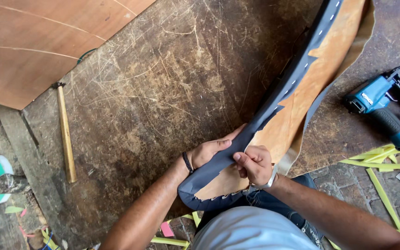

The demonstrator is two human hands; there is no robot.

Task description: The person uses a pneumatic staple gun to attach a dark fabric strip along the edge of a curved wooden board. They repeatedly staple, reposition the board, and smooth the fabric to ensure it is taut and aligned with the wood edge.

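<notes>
1. Down at a scarred, dark wooden workbench point(163, 92), a person stretches a dark grey fabric strip point(274, 99) over a long, curved tan plywood panel point(315, 74) that runs from the lap up to the top right.
2. Left hand point(209, 152): fingers laid flat on the fabric, pressing it to the panel's edge rather than clenching it; a dark band sits on the wrist.
3. Right hand point(254, 164): closed in a pinch on the fabric's edge, seemingly pulling it taut across the panel's near end.
4. Progress, judged from the panel: pale staples point(318, 33) dot the fabric along the upper stretch, and the notched edge there lies folded down. The rounded near end, resting against the person's jeans, looks wrapped but loose, so fastening there appears left to do.
5. Nearby: a blue pneumatic staple gun point(385, 109) lies well apart at the right, untouched; a wooden-handled hammer point(65, 132) rests on the bench at the left; yellow-green offcut strips point(385, 164) litter the floor by the bench.
</notes>
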